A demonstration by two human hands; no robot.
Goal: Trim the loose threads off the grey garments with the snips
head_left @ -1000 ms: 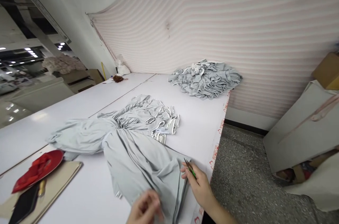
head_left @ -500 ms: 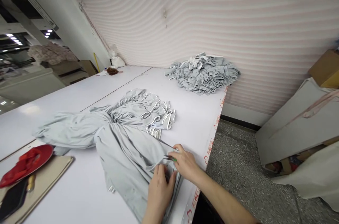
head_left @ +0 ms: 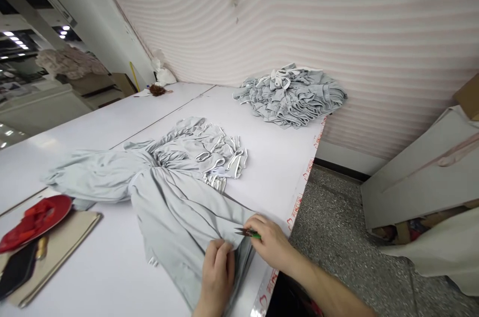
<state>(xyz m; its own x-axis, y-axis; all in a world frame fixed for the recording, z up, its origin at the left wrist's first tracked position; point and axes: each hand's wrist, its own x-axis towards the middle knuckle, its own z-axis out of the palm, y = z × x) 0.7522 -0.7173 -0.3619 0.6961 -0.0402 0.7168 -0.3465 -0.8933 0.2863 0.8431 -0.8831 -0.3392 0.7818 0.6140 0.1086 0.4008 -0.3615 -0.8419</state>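
Light grey-green fabric (head_left: 179,212) lies spread in folds over the table, reaching its near right edge. My left hand (head_left: 218,269) is closed on this fabric, fingertips pinching a fold. Just right of it, my right hand (head_left: 267,239) is closed around small thread snips (head_left: 247,232) with green on the handle. The dark blades point left, over the cloth and close to my left fingers. Behind the spread cloth is a bunched part with white-edged pieces (head_left: 220,157).
A pile of grey fabric pieces (head_left: 294,96) sits at the table's far right corner. On the left are a red dish (head_left: 62,207) with red cloth, a black phone-like object (head_left: 18,269) and beige folded material (head_left: 71,242). A striped sheet (head_left: 299,17) hangs behind the white table (head_left: 262,172).
My left hand has shifted slightly left and closed its fingers into a pinch on the fabric. My right hand has moved slightly right and down, with the snips now more fully visible.
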